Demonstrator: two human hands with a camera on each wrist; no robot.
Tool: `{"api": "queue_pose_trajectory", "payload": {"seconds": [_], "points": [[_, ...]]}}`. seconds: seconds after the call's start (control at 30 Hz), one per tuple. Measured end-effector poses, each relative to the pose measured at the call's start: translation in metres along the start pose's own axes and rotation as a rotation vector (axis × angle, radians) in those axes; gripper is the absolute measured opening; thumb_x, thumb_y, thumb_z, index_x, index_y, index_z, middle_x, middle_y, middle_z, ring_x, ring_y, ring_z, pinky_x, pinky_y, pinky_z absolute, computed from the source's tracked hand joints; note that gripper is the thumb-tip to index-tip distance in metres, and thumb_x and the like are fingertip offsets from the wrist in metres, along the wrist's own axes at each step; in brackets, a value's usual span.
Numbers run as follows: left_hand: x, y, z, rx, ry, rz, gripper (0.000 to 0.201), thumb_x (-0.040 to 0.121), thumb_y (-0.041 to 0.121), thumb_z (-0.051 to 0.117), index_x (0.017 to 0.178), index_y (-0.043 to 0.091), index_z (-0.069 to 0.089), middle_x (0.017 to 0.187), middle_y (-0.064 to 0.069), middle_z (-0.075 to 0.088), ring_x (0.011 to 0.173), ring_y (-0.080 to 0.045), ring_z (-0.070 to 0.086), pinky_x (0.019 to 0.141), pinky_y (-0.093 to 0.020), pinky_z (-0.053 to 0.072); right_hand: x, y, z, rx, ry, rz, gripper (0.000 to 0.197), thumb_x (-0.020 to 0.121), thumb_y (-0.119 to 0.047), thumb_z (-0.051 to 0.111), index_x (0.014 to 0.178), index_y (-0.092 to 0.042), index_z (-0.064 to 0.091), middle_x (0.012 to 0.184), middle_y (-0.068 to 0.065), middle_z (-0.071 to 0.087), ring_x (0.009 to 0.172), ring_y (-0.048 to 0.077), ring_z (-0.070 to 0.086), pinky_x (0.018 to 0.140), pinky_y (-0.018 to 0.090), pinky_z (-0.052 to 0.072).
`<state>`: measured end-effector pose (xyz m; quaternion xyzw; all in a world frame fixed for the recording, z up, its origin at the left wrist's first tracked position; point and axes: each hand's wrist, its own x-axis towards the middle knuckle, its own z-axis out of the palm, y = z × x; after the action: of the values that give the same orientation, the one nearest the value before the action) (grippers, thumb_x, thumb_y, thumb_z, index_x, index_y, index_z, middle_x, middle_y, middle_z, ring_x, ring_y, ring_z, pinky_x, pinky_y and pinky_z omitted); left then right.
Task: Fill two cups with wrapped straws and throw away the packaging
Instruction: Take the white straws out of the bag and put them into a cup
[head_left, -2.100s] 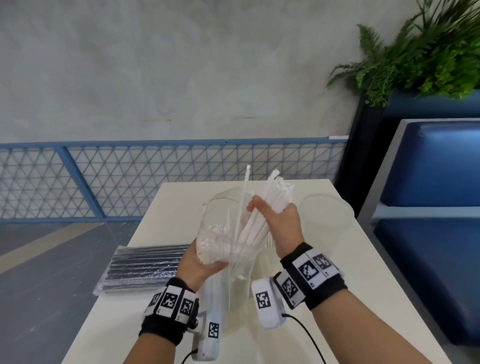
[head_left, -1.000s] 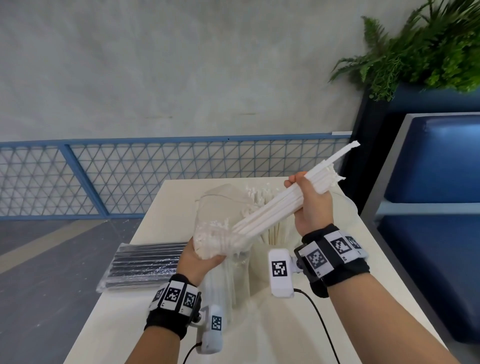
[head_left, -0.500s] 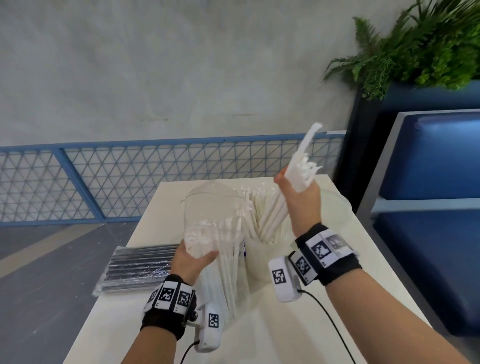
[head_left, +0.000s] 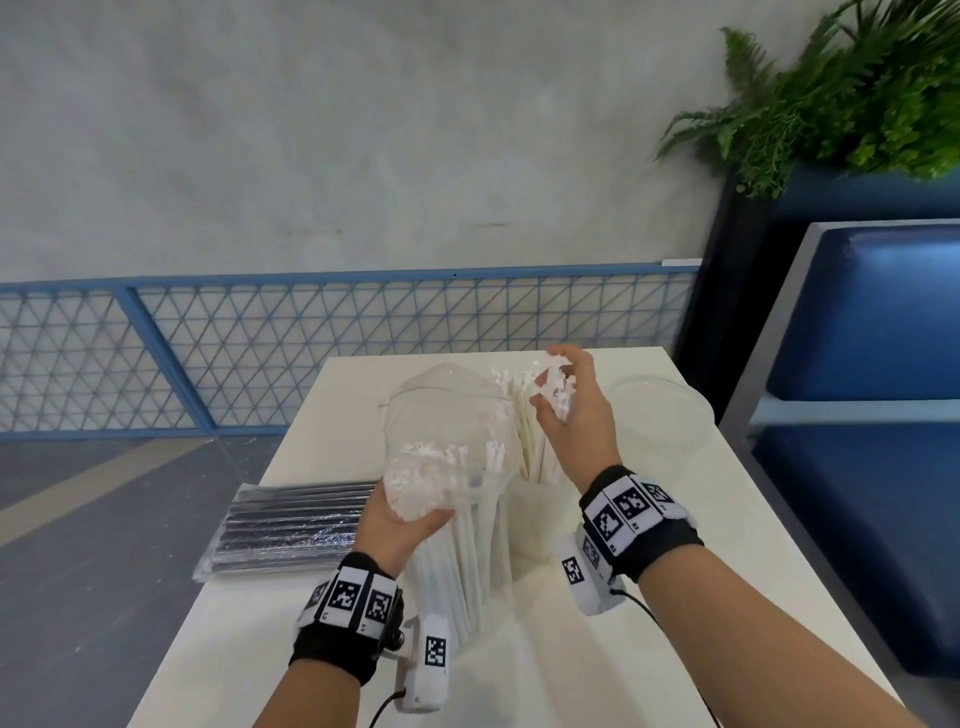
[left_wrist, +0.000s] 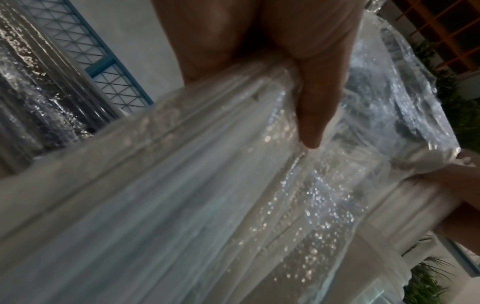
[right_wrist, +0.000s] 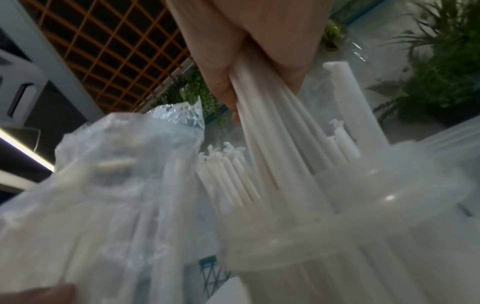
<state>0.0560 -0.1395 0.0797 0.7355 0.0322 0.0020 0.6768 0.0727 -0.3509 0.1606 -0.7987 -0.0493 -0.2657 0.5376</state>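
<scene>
My left hand grips a clear plastic bag that holds several white wrapped straws, upright above the table. In the left wrist view my left hand squeezes the bag from the side. Just right of the bag stands a translucent cup with a bundle of wrapped straws in it. My right hand holds the tops of these straws. The right wrist view shows my right hand curled round the straws, whose lower ends sit inside the cup. A second cup stands further right.
A sealed pack of black straws lies on the white table at the left edge. A blue bench runs along the right side. A blue mesh railing and a planter stand beyond the table.
My right hand pulled a bundle of straws out of the bag, swung it up and right, then lowered it into the cup. My left hand kept hold of the bag.
</scene>
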Motion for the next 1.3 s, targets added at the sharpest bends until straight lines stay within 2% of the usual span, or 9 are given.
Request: {"api": "queue_pose_trajectory", "payload": {"seconds": [0.13, 0.3, 0.43, 0.53, 0.6, 0.83, 0.93, 1.17, 1.3], "points": [[0.000, -0.002, 0.001, 0.008, -0.008, 0.022, 0.060, 0.059, 0.002, 0.083, 0.113, 0.002, 0.057, 0.103, -0.012, 0.069, 0.097, -0.023, 0.066, 0.075, -0.019, 0.054, -0.001, 0.006, 0.003, -0.145, 0.040, -0.150, 0.030, 0.084, 0.004, 0.052, 0.106, -0.016, 0.055, 0.097, -0.003, 0.054, 0.086, -0.001, 0.048, 0.079, 0.003, 0.038], [0.001, -0.002, 0.001, 0.015, 0.004, 0.030, 0.053, 0.062, -0.003, 0.081, 0.110, 0.002, 0.057, 0.103, -0.015, 0.068, 0.097, -0.027, 0.065, 0.080, -0.027, 0.051, 0.002, 0.016, 0.001, -0.221, 0.000, -0.143, 0.019, 0.083, 0.007, 0.052, 0.092, -0.010, 0.056, 0.094, -0.004, 0.050, 0.083, -0.006, 0.045, 0.079, 0.002, 0.036], [0.001, -0.002, 0.002, 0.013, -0.008, 0.037, 0.052, 0.065, -0.002, 0.079, 0.110, 0.005, 0.057, 0.103, -0.013, 0.068, 0.098, -0.026, 0.065, 0.083, -0.030, 0.050, 0.000, 0.011, 0.002, -0.307, -0.064, -0.143, 0.021, 0.081, -0.005, 0.062, 0.101, -0.011, 0.060, 0.109, 0.000, 0.053, 0.102, 0.011, 0.049, 0.096, 0.028, 0.042], [0.000, -0.001, 0.001, 0.016, -0.045, 0.063, 0.058, 0.063, 0.004, 0.082, 0.114, 0.005, 0.056, 0.106, -0.011, 0.068, 0.100, -0.021, 0.065, 0.081, -0.025, 0.051, -0.012, -0.014, 0.006, -0.308, 0.121, -0.356, 0.020, 0.086, -0.022, 0.059, 0.104, -0.013, 0.060, 0.113, -0.002, 0.049, 0.107, 0.012, 0.043, 0.098, 0.013, 0.031], [-0.002, 0.000, 0.000, 0.032, -0.065, 0.101, 0.067, 0.052, 0.021, 0.086, 0.112, 0.009, 0.058, 0.104, -0.007, 0.069, 0.099, -0.018, 0.066, 0.077, -0.022, 0.051, -0.026, -0.029, 0.012, -0.224, 0.019, -0.437, 0.013, 0.088, -0.017, 0.053, 0.098, -0.010, 0.060, 0.100, -0.002, 0.054, 0.093, 0.009, 0.050, 0.087, 0.011, 0.037], [-0.007, -0.004, -0.003, -0.033, -0.085, 0.139, 0.077, 0.040, 0.036, 0.082, 0.110, 0.016, 0.058, 0.106, -0.003, 0.068, 0.096, -0.006, 0.066, 0.074, -0.015, 0.052, -0.048, -0.016, 0.030, -0.405, -0.463, -0.095, 0.039, 0.082, -0.020, 0.066, 0.120, -0.013, 0.055, 0.121, 0.004, 0.055, 0.113, 0.021, 0.046, 0.097, 0.022, 0.036], [-0.009, -0.001, -0.005, -0.049, -0.096, 0.129, 0.070, 0.036, 0.035, 0.081, 0.101, 0.026, 0.057, 0.098, 0.006, 0.067, 0.086, 0.006, 0.065, 0.071, -0.012, 0.050, -0.053, -0.018, 0.036, -0.364, -0.501, -0.172, 0.045, 0.079, -0.017, 0.068, 0.122, -0.014, 0.055, 0.121, 0.002, 0.056, 0.112, 0.018, 0.045, 0.096, 0.018, 0.033], [-0.007, -0.004, -0.007, -0.094, -0.161, 0.085, 0.095, 0.033, 0.035, 0.088, 0.119, 0.015, 0.053, 0.110, -0.003, 0.066, 0.102, -0.014, 0.063, 0.079, -0.022, 0.053, -0.062, -0.007, 0.049, 0.030, -0.553, 0.099, 0.056, 0.074, -0.012, 0.074, 0.124, -0.022, 0.050, 0.107, -0.007, 0.062, 0.094, -0.004, 0.056, 0.085, 0.010, 0.042], [-0.007, -0.002, -0.004, -0.103, -0.255, 0.068, 0.093, 0.044, 0.022, 0.085, 0.127, 0.010, 0.046, 0.117, -0.010, 0.063, 0.105, -0.015, 0.064, 0.078, -0.022, 0.053, -0.067, 0.001, 0.058, 0.209, -0.481, 0.273, 0.039, 0.073, -0.011, 0.077, 0.105, -0.023, 0.058, 0.098, -0.003, 0.066, 0.096, 0.014, 0.065, 0.088, 0.028, 0.052]]}}
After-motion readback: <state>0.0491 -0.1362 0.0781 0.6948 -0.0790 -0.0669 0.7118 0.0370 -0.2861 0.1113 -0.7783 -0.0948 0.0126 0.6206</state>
